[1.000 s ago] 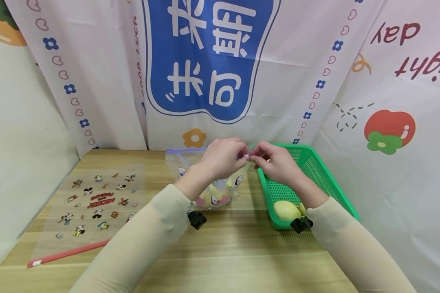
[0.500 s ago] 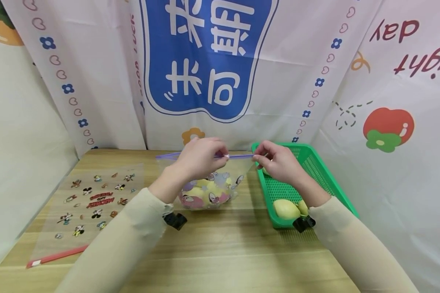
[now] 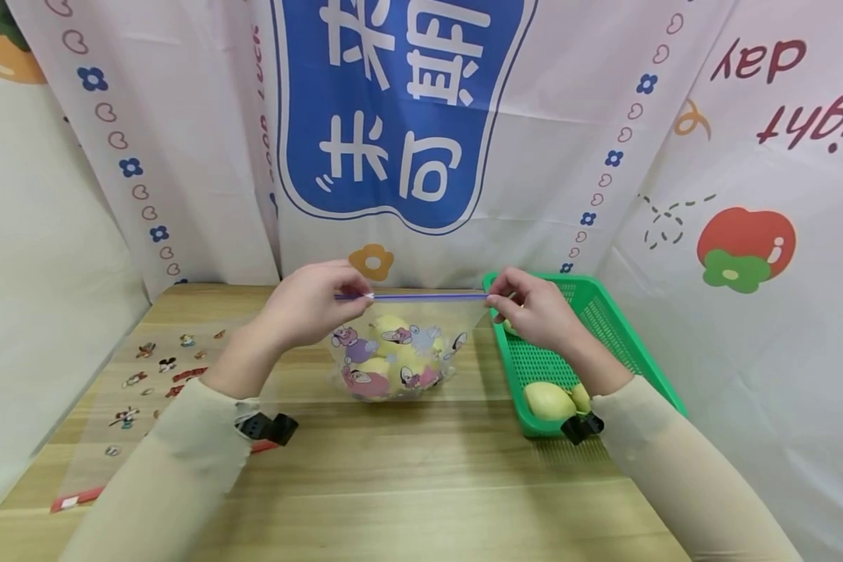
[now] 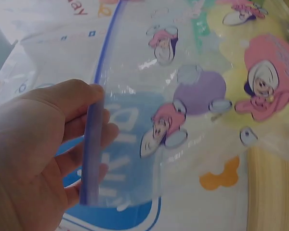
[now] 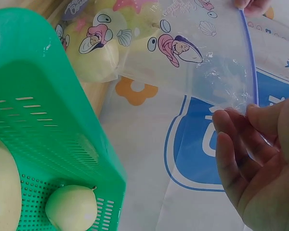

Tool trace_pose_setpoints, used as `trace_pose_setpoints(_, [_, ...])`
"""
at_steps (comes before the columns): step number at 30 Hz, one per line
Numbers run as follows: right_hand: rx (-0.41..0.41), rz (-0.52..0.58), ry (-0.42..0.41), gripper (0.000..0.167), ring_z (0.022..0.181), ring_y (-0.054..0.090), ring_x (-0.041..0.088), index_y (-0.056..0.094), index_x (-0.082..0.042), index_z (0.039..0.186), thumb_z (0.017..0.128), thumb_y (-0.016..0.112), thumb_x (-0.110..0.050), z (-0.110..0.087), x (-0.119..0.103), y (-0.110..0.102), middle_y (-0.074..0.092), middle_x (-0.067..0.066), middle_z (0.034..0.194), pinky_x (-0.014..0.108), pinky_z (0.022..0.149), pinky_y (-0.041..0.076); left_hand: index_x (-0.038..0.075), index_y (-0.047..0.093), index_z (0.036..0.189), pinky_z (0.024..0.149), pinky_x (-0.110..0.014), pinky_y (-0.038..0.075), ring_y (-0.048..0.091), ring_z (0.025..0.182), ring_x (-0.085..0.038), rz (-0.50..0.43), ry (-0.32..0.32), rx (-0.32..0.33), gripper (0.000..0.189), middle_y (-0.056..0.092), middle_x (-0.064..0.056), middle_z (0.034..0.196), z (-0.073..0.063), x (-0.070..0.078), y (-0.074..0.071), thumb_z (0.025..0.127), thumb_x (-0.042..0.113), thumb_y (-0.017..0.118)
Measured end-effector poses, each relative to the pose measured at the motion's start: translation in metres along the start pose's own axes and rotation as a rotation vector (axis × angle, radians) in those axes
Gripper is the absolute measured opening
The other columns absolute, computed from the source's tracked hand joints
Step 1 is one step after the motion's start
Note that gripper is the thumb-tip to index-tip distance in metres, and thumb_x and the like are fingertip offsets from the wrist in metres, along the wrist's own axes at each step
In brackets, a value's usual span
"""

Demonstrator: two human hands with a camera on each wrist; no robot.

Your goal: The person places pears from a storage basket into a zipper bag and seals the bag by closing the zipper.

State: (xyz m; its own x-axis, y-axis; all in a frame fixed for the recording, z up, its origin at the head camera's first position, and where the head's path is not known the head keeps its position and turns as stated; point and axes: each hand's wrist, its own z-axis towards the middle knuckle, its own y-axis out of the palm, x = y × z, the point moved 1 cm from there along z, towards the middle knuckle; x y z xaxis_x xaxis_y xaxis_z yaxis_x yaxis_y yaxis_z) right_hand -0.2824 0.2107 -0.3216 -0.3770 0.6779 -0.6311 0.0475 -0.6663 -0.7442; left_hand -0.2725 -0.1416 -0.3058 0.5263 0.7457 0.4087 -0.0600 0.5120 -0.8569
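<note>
A clear zip bag (image 3: 386, 378) printed with cartoon shells hangs upright on the table, its purple zip strip (image 3: 428, 297) stretched straight between my hands. Pale yellow pears (image 5: 94, 57) show through its film. My left hand (image 3: 319, 304) pinches the strip near its left end, with a small white slider at the fingertips. In the left wrist view its thumb (image 4: 86, 91) lies on the near side of the strip and the other fingers behind. My right hand (image 3: 534, 308) pinches the bag's right top corner between thumb and fingertips, beside the green basket.
At the right stands the green basket (image 3: 639, 351), with a few pears (image 3: 548, 400) in it. A flat clear bag (image 3: 129, 398) with cartoon prints and a red zip lies on the left, partly under my left forearm. A printed cloth (image 3: 534, 195) hangs behind the table.
My left hand has moved left along the purple strip with the slider, from beside my right hand to near the far left end. My right hand has stayed at the corner.
</note>
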Motion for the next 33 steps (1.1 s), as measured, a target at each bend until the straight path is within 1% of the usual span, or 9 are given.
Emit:
trace_pose_setpoints(9, [0.0,0.012,0.014,0.009,0.085,0.076,0.019,0.068,-0.014,0.11,0.112,0.066,-0.022,0.003,0.001,0.001,0.077,0.007,0.105,0.036,0.065,0.059,0.009,0.081,0.108,0.091,-0.044,0.064,0.072,0.102,-0.023,-0.102,-0.02,0.051,0.007,0.076,-0.006,0.108,-0.02,-0.03,-0.015,0.103,0.011,0.076])
trace_pose_setpoints(14, [0.002,0.02,0.018,0.008,0.085,0.077,0.019,0.068,-0.014,0.111,0.112,0.065,-0.021,0.004,0.001,0.001,0.077,0.008,0.107,0.035,0.066,0.06,0.009,0.081,0.109,0.09,-0.04,0.06,0.069,0.102,-0.024,-0.124,-0.036,0.066,0.008,0.075,-0.008,0.109,-0.029,-0.04,-0.023,0.105,0.013,0.075])
trace_pose_setpoints(19, [0.005,0.036,0.022,0.008,0.09,0.079,0.03,0.068,-0.013,0.111,0.112,0.065,-0.02,0.005,0.001,0.001,0.077,0.009,0.107,0.033,0.065,0.059,0.01,0.08,0.112,0.093,-0.043,0.057,0.067,0.101,-0.022,-0.129,-0.069,0.071,0.01,0.074,-0.006,0.109,-0.036,-0.048,-0.028,0.106,0.016,0.075])
trace_pose_setpoints(22, [0.003,0.049,0.033,0.009,0.093,0.079,0.036,0.068,-0.013,0.112,0.113,0.065,-0.021,0.006,0.002,0.001,0.076,0.01,0.109,0.032,0.066,0.059,0.01,0.081,0.112,0.093,-0.041,0.056,0.067,0.101,-0.021,-0.13,-0.077,0.078,0.011,0.074,-0.006,0.109,-0.039,-0.051,-0.029,0.106,0.017,0.075])
trace_pose_setpoints(26, [-0.014,0.082,0.064,0.01,0.092,0.078,0.031,0.066,-0.012,0.115,0.113,0.064,-0.022,0.006,0.004,0.002,0.076,0.01,0.111,0.032,0.066,0.063,0.01,0.08,0.114,0.091,-0.027,0.056,0.067,0.101,-0.021,-0.15,-0.092,0.063,0.014,0.074,-0.006,0.11,-0.04,-0.053,-0.029,0.107,0.02,0.074])
trace_pose_setpoints(29, [-0.045,0.148,0.095,0.014,0.091,0.078,0.025,0.064,-0.01,0.118,0.114,0.061,-0.023,0.007,0.004,0.002,0.074,0.014,0.116,0.032,0.068,0.064,0.01,0.079,0.117,0.089,-0.019,0.055,0.068,0.103,-0.022,-0.176,-0.118,0.04,0.017,0.074,-0.007,0.111,-0.041,-0.057,-0.028,0.108,0.023,0.073])
trace_pose_setpoints(31, [-0.062,0.191,0.112,0.015,0.092,0.077,0.025,0.063,-0.008,0.12,0.115,0.06,-0.022,0.007,0.004,0.002,0.072,0.018,0.12,0.033,0.069,0.064,0.011,0.077,0.121,0.089,-0.018,0.055,0.068,0.106,-0.023,-0.203,-0.149,0.016,0.022,0.074,-0.008,0.114,-0.042,-0.06,-0.027,0.108,0.028,0.073])
trace_pose_setpoints(32, [-0.069,0.209,0.117,0.016,0.094,0.078,0.028,0.063,-0.008,0.121,0.115,0.06,-0.022,0.007,0.004,0.002,0.072,0.019,0.122,0.032,0.069,0.064,0.011,0.076,0.126,0.089,-0.02,0.056,0.068,0.108,-0.024,-0.226,-0.167,-0.002,0.028,0.074,-0.008,0.118,-0.043,-0.063,-0.026,0.107,0.032,0.074])
trace_pose_setpoints(33, [-0.072,0.221,0.12,0.016,0.094,0.077,0.027,0.062,-0.007,0.121,0.115,0.06,-0.022,0.007,0.004,0.001,0.071,0.019,0.121,0.032,0.069,0.064,0.012,0.074,0.131,0.091,-0.022,0.057,0.069,0.111,-0.025,-0.251,-0.188,-0.023,0.033,0.074,-0.009,0.122,-0.043,-0.066,-0.025,0.107,0.035,0.075])
